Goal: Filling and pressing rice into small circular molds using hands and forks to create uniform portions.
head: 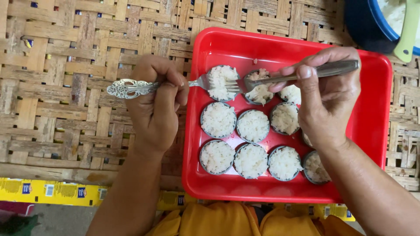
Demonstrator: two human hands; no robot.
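1. The step in hand looks like filling or topping the small round metal cups of white rice; the left hand (155, 107) holds an ornate silver fork (175, 85) and the right hand (326, 94) holds a metal spoon with a dark plain handle (302, 74); both tools meet over the upper row of cups in the middle of the frame.

2. Grip of the left hand: fingers pressed together around the fork's neck, thumb on top; the decorated handle end sticks out toward the left of the frame; the tines rest on the rice of the upper left cup (222, 82).

3. Grip of the right hand: thumb and fingers pinching the spoon handle; the bowl of the spoon lies over the next cup (259, 89), whose rice carries a pinkish lump; I cannot tell whether the spoon touches it.

4. The cups stand in rows inside a red rectangular plastic tray (376, 131) at centre right, on a woven bamboo mat (65, 65); some cups at the right are partly hidden by the right hand.

5. By my judgement the next move calls for steady, small strokes, the fork bracing while the spoon presses, so that no rice spills onto the tray.

6. A blue bowl with a pale green utensil (409, 30) sits at the upper right corner.
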